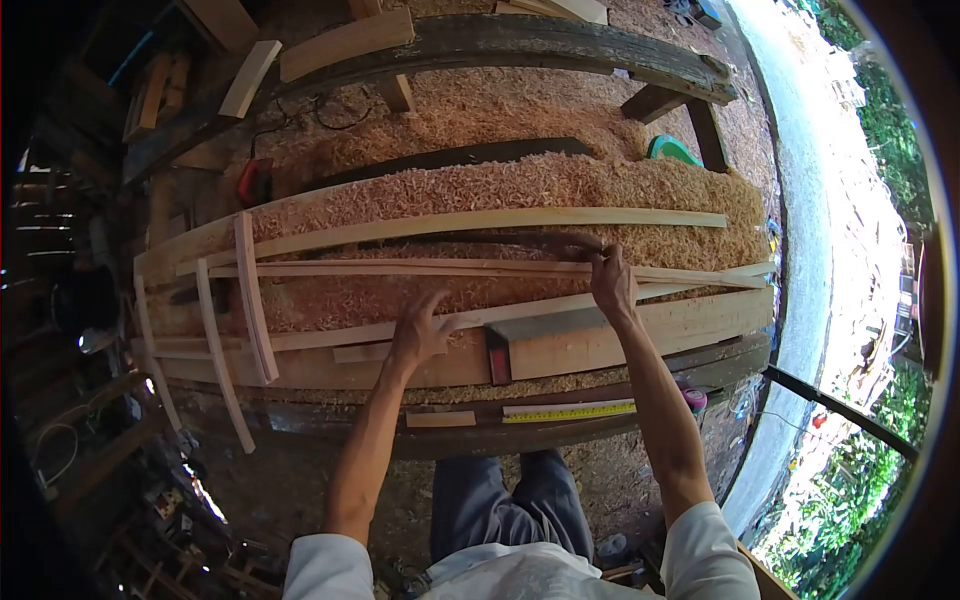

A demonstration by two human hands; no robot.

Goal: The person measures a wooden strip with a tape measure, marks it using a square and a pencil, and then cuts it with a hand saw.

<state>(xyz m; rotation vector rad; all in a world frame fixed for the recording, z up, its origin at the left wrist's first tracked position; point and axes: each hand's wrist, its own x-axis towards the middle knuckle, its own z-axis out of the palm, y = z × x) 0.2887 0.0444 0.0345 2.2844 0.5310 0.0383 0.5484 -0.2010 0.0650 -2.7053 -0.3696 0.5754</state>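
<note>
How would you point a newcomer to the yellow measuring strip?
Find the long workbench heaped with wood shavings. On its near edge, just right of a short wood block, lies the yellow measuring strip. Unlike that plain block, it is yellow with dark markings.

Room to pass lies over the wood shavings beyond the farthest long strip; narrow strips span the middle, and crosswise slats block the left.
</note>
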